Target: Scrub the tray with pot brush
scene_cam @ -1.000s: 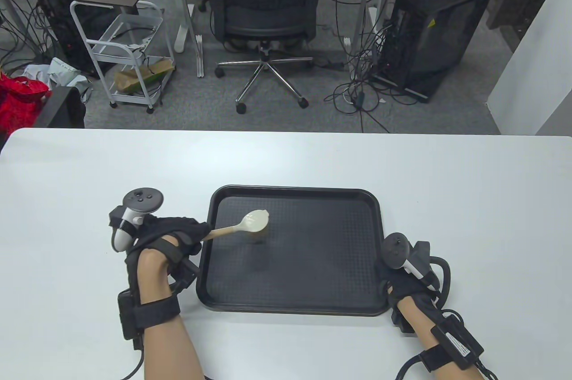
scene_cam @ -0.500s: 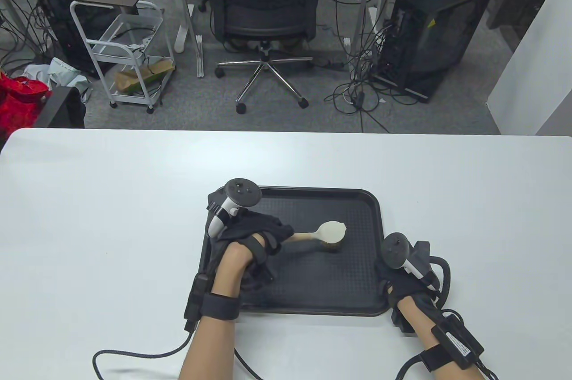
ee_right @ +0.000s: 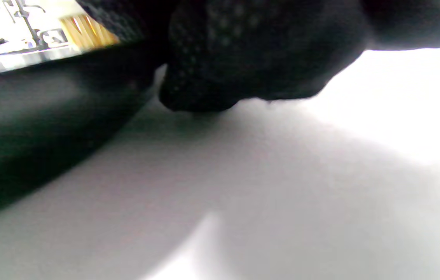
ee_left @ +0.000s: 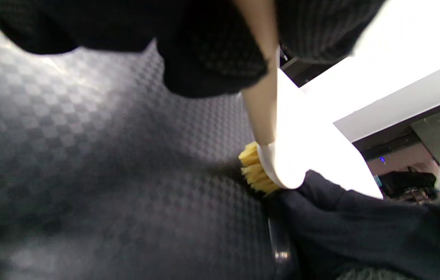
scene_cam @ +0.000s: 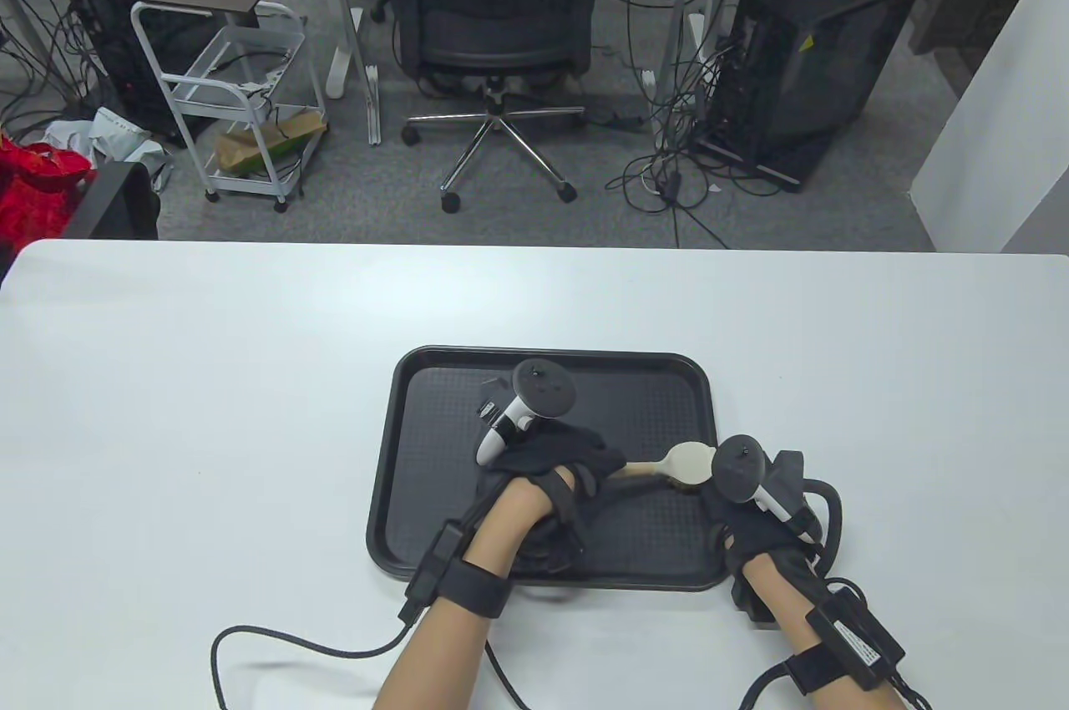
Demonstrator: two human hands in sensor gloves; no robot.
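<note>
A black tray (scene_cam: 551,359) lies on the white table (scene_cam: 209,376). My left hand (scene_cam: 605,464) is over the tray's middle and grips the pale handle of the pot brush (scene_cam: 686,462). The brush's white head is at the tray's right edge, right beside my right hand (scene_cam: 735,522). In the left wrist view the yellow bristles (ee_left: 254,173) press on the tray's textured floor (ee_left: 88,155) near the rim. My right hand holds the tray's right rim. In the right wrist view its fingers (ee_right: 251,58) touch the table beside the tray's wall (ee_right: 49,112).
A black cable (scene_cam: 276,643) from the left wrist loops on the table near the front edge. Beyond the table's far edge stand an office chair (scene_cam: 493,8), a white cart (scene_cam: 242,100) and computer towers (scene_cam: 802,75).
My left hand has swept the brush across the tray's floor from its left side to its right edge. The right hand and the tray have stayed put.
</note>
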